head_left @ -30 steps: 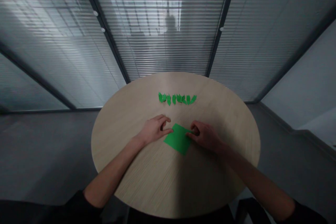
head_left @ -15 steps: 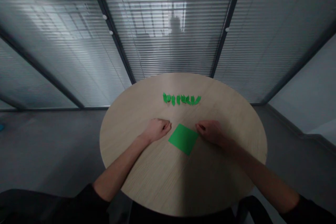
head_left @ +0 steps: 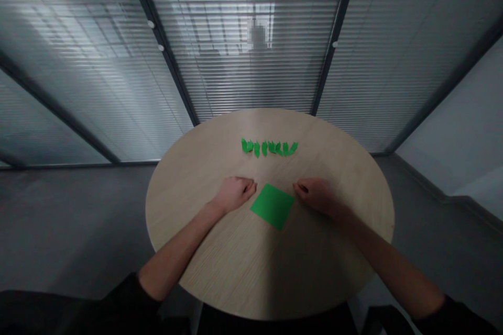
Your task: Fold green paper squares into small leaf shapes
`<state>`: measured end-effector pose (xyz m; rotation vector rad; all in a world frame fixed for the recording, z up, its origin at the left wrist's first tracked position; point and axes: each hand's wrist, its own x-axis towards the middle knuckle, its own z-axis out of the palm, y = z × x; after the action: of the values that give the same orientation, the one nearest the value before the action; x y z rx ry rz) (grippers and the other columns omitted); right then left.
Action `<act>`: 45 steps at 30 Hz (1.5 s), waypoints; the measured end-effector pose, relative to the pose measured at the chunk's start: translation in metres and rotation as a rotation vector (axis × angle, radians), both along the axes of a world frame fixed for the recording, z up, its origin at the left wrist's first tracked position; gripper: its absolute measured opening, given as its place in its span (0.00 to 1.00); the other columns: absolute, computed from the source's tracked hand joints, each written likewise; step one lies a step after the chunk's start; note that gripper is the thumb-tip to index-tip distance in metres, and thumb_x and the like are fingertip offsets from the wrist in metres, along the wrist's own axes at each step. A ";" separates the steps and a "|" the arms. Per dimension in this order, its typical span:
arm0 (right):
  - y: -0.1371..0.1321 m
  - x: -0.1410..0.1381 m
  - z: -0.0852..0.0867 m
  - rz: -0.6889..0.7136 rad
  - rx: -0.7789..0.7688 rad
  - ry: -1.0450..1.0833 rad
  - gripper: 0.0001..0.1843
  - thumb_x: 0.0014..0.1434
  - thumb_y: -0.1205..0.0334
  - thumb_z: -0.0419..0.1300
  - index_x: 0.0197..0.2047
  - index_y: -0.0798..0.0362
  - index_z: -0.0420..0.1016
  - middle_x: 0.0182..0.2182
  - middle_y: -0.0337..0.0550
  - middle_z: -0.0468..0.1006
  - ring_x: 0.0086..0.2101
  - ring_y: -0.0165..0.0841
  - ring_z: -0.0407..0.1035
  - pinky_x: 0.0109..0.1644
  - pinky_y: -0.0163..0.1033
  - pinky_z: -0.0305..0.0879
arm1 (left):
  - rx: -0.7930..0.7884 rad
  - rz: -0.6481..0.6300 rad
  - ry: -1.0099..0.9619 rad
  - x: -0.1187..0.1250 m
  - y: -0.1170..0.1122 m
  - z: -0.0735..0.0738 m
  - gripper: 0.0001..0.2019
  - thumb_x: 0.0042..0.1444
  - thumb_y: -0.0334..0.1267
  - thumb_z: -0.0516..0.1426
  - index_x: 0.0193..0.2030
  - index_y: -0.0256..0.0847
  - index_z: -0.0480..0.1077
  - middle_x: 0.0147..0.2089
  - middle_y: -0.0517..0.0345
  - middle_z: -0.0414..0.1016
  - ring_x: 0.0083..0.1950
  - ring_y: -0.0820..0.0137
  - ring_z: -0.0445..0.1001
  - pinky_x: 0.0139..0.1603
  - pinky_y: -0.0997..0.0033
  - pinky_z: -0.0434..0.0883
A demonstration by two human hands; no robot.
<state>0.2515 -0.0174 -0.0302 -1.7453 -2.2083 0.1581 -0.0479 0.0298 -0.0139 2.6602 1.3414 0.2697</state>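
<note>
A flat green square of paper [head_left: 272, 207] lies on the round wooden table [head_left: 220, 267], turned so one corner points towards me. To its left, my left hand [head_left: 236, 192] rests on the table, curled into a fist with nothing visible in it. My right hand [head_left: 317, 195] is also closed, close by the paper's right corner, and no object shows in its fingers. Beyond both hands, several small folded green paper pieces [head_left: 264, 148] stand or lie in a row; their exact folds are too small to make out.
The table's far edge comes near a glass partition with blinds [head_left: 259, 84] and dark frame posts [head_left: 338, 36]. A white wall [head_left: 467, 152] rises on the right. Grey floor [head_left: 78, 220] surrounds the table, and dark chair parts show at the bottom.
The view has swung slightly to the right, so the table and papers appear a little further left. Both hands stay closed in nearly the same places.
</note>
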 end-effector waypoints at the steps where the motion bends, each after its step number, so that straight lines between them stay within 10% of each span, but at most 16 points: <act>1: 0.000 0.001 0.000 -0.005 0.001 0.001 0.21 0.68 0.55 0.52 0.23 0.51 0.66 0.22 0.42 0.70 0.25 0.33 0.60 0.34 0.42 0.45 | -0.001 0.000 0.000 0.000 0.000 0.000 0.24 0.73 0.48 0.45 0.27 0.42 0.67 0.30 0.53 0.76 0.30 0.66 0.71 0.32 0.66 0.55; 45: -0.001 0.004 0.005 -0.012 0.008 0.038 0.22 0.67 0.52 0.51 0.22 0.50 0.62 0.20 0.40 0.65 0.24 0.33 0.57 0.33 0.41 0.46 | -0.013 0.004 -0.075 0.005 -0.005 0.001 0.21 0.74 0.49 0.47 0.34 0.42 0.70 0.35 0.52 0.78 0.34 0.64 0.75 0.34 0.67 0.63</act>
<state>0.2556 -0.0180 -0.0250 -1.7365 -2.1691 0.1784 -0.0431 0.0249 -0.0125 2.6098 1.3215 0.3561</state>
